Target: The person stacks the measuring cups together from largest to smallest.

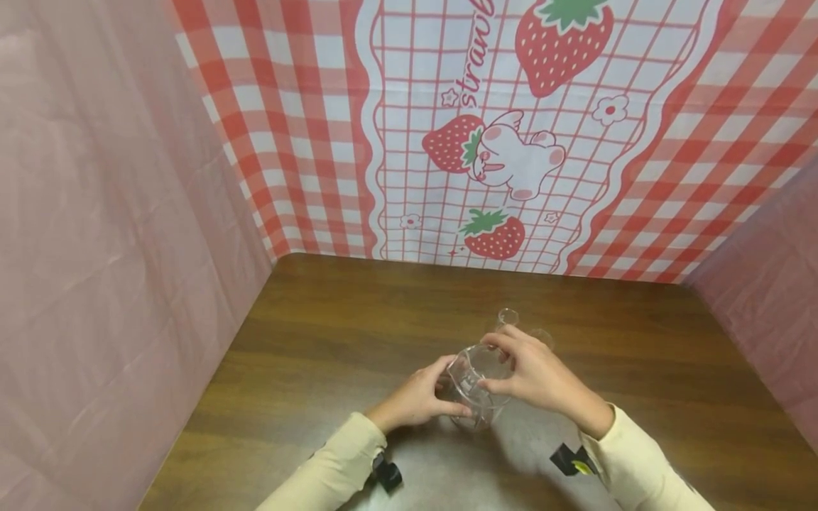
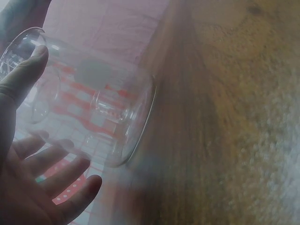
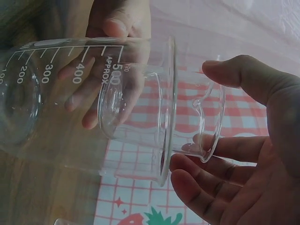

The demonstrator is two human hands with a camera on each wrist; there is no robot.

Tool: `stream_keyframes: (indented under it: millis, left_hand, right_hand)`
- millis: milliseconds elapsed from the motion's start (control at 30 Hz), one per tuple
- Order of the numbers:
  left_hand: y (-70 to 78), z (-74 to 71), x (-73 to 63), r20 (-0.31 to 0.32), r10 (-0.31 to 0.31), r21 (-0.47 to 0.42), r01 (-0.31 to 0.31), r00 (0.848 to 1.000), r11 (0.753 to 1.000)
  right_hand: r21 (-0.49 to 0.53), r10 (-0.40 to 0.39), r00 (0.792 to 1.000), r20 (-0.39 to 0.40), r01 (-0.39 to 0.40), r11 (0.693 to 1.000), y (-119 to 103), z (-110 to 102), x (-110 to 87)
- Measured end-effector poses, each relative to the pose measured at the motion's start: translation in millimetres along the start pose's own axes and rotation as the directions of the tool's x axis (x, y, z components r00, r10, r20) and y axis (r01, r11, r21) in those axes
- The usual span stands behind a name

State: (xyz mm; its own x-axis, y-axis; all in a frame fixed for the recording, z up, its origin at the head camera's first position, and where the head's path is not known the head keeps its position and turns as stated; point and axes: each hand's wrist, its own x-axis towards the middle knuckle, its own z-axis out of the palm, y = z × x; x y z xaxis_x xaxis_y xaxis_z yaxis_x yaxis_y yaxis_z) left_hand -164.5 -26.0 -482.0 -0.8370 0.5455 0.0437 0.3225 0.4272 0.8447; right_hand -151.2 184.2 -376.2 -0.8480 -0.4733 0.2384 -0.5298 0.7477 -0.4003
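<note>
Below frame-centre, your left hand [image 1: 418, 399] cups the large beaker [image 3: 77, 129]; your right hand [image 1: 533, 367] pinches the small beaker [image 3: 190, 89] partway inside.

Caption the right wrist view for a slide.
Right hand holds a smaller beaker partway inside the mouth of a larger beaker marked to 500.

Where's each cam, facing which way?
On head: looks forward-down at table, strawberry cloth; left hand, right hand, sleeves show.
On left wrist: faces large beaker; left hand shows, probably right hand top-left.
On right wrist: faces small beaker partly inside large beaker; right hand shows, left hand beyond.
Both wrist views share large beaker.
</note>
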Motion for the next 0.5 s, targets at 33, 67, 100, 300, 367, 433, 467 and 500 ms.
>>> stream_keyframes:
  millis: [33, 67, 100, 300, 367, 433, 467, 500]
  left_hand:
    - [0.2, -0.3, 0.2, 0.000, -0.002, 0.002, 0.002, 1.000, 1.000]
    - [0.3, -0.5, 0.3, 0.001, -0.004, 0.005, 0.004, 1.000, 1.000]
    - [0.2, -0.5, 0.5, 0.003, -0.006, 0.009, 0.006, 1.000, 1.000]
    - [-0.9, 0.2, 1.3, 0.005, -0.008, 0.016, 0.008, 1.000, 1.000]
    - [-1.0, 0.3, 1.3, 0.006, -0.007, 0.011, 0.007, 1.000, 1.000]
    - [-1.3, 0.6, 1.4, 0.006, -0.006, 0.008, 0.006, 1.000, 1.000]
    - [-1.4, 0.6, 1.3, 0.006, -0.008, 0.007, 0.008, 1.000, 1.000]
    - [-1.6, 0.5, 1.1, 0.005, -0.010, 0.005, 0.010, 1.000, 1.000]
  right_hand:
    - [-0.002, -0.002, 1.000, 0.002, 0.002, 1.000, 0.0, 0.3, 0.2]
    - [-0.005, -0.003, 1.000, 0.004, 0.003, 1.000, 0.1, 0.8, 0.4]
    - [-0.008, -0.001, 1.000, 0.009, 0.002, 1.000, 0.0, 1.2, 0.7]
    - [-0.030, 0.008, 0.999, 0.035, -0.007, 1.000, -0.6, 3.3, 1.3]
    - [-0.041, 0.006, 0.999, 0.039, -0.005, 0.999, -0.6, 3.8, 1.4]
    - [-0.057, 0.000, 0.999, 0.046, 0.003, 0.998, -0.7, 4.3, 1.5]
    - [-0.068, -0.005, 0.999, 0.049, 0.008, 0.998, -0.8, 4.6, 1.6]
    - [-0.080, -0.012, 0.999, 0.052, 0.016, 0.997, -1.2, 5.0, 1.9]
